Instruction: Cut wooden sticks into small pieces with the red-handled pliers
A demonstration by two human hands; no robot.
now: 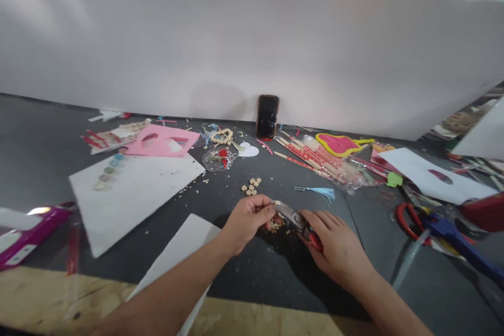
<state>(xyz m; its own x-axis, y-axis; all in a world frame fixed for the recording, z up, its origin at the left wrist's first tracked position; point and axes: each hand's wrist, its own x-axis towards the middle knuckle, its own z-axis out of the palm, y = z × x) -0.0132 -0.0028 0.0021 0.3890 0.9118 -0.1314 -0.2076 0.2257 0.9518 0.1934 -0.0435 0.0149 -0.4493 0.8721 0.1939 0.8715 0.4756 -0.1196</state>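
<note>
My right hand (334,244) is wrapped round the red handles of a pair of pliers (290,214), whose metal jaws point up and left. At the tip of those jaws my left hand (248,220) pinches with thumb and forefinger; whatever sits between them is too small to make out. Beneath the jaws lies a scatter of tiny tan pieces (277,227) on the dark table. Just beyond my left hand is a small cluster of tan flower-like pieces (251,186). To the right of that cluster rests a light blue tassel (321,192).
A phone (268,115) leans on the white partition (236,52). Red-patterned sticks (303,153) and a pink-and-yellow shape (339,145) lie back right. Scissors with red handles (409,223) and a blue tool (460,241) are at right. White sheets (137,194) and pink card (161,142) lie left.
</note>
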